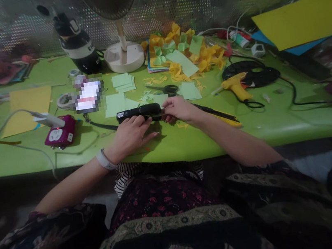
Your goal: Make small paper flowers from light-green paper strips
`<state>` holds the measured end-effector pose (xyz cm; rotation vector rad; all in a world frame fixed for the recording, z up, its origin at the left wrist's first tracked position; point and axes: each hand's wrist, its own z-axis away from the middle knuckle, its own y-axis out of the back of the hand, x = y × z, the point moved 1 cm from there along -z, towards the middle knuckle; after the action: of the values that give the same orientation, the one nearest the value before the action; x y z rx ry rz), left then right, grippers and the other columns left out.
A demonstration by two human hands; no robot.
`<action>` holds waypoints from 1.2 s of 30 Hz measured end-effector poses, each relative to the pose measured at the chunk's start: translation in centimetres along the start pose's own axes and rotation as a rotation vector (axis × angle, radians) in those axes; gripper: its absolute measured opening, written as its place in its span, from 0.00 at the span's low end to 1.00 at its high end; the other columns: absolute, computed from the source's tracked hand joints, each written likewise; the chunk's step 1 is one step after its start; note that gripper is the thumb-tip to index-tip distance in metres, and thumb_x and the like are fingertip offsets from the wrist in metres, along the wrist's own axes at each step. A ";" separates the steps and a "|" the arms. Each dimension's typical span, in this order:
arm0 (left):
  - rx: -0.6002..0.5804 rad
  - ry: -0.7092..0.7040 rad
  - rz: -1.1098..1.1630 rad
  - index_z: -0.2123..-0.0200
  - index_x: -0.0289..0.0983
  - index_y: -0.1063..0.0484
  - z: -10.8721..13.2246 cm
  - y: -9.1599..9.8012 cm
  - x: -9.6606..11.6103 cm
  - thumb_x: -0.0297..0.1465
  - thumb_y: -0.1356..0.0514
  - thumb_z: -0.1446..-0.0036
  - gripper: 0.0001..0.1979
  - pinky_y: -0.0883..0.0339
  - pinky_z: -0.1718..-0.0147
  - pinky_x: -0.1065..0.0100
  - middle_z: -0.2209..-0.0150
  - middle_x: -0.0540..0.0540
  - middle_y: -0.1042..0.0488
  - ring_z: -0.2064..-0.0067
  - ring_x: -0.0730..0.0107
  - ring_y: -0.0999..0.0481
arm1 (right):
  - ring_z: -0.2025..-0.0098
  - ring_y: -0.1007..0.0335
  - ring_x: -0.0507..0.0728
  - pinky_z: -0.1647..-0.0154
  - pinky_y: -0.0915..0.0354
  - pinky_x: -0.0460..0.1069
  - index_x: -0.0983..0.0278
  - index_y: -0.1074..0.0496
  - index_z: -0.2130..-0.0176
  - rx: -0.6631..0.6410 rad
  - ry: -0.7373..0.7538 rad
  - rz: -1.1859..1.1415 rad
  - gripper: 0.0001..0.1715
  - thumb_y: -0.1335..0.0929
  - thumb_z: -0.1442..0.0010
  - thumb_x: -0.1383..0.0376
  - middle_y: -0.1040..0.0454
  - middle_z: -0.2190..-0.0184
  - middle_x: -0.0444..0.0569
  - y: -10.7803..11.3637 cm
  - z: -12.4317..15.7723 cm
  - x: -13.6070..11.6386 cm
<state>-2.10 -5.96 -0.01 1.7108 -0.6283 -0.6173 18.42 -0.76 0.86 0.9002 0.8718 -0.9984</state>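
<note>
A black stapler (138,113) lies across the middle of the green table (186,138). My left hand (132,132) rests on top of it, fingers curled over its body. My right hand (178,109) is closed in a pinch at the stapler's right end, around something small that I cannot make out. Light green paper pieces (119,102) lie just behind the stapler, and black scissors (165,88) lie beyond them.
A yellow glue gun (237,86) with a black cord lies to the right. A magenta device (60,134) with a white cable sits left. Behind stand a fan base (124,56), a dark bottle (78,46), folded yellow and green paper shapes (186,50), tape (63,100) and yellow card (302,16).
</note>
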 end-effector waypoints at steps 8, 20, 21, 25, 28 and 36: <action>0.189 -0.033 0.119 0.51 0.37 0.22 -0.3 0.5 -1.2 0.45 0.44 0.33 0.20 0.31 0.61 0.59 0.62 0.40 0.23 0.60 0.60 0.24 | 0.81 0.29 0.49 0.82 0.32 0.41 0.67 0.32 0.69 -0.024 -0.019 0.004 0.11 0.30 0.38 0.79 0.24 0.80 0.47 -0.1 1.0 -0.8; 0.246 0.249 0.566 0.65 0.39 0.25 -7.1 1.6 -6.1 0.41 0.41 0.36 0.12 0.31 0.55 0.59 0.60 0.42 0.21 0.57 0.62 0.24 | 0.82 0.31 0.48 0.83 0.33 0.41 0.66 0.31 0.68 -0.034 0.008 -0.025 0.10 0.29 0.38 0.77 0.24 0.80 0.45 0.0 0.5 -0.2; 0.194 0.240 0.586 0.63 0.39 0.25 -7.6 1.3 -5.9 0.41 0.42 0.36 0.13 0.31 0.56 0.60 0.60 0.42 0.21 0.57 0.62 0.24 | 0.82 0.31 0.48 0.83 0.33 0.41 0.66 0.31 0.68 -0.038 0.014 -0.034 0.10 0.28 0.38 0.77 0.24 0.80 0.46 0.1 0.4 -0.1; 0.289 0.233 0.601 0.63 0.37 0.25 -8.1 1.2 -5.1 0.38 0.41 0.36 0.11 0.31 0.56 0.62 0.62 0.43 0.22 0.58 0.64 0.24 | 0.81 0.29 0.49 0.83 0.32 0.42 0.66 0.31 0.68 -0.083 0.022 -0.065 0.10 0.27 0.40 0.75 0.24 0.80 0.47 0.4 0.3 0.3; 0.463 0.290 0.563 0.65 0.37 0.25 -7.1 1.9 -5.1 0.37 0.40 0.37 0.09 0.30 0.61 0.65 0.63 0.43 0.23 0.60 0.67 0.25 | 0.81 0.28 0.50 0.83 0.31 0.42 0.66 0.30 0.67 -0.134 0.048 -0.064 0.10 0.25 0.41 0.73 0.23 0.79 0.47 1.1 0.3 0.7; 0.456 0.419 0.780 0.73 0.40 0.27 -4.6 2.9 -5.7 0.48 0.40 0.38 0.19 0.37 0.78 0.71 0.79 0.51 0.29 0.76 0.74 0.29 | 0.80 0.26 0.50 0.80 0.28 0.43 0.66 0.30 0.69 -0.281 0.069 0.026 0.11 0.24 0.43 0.71 0.22 0.79 0.48 3.2 1.4 -0.2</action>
<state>-3.34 0.60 4.16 1.7417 -1.0923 0.4556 21.66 -1.12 2.28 0.7076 1.0280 -0.8022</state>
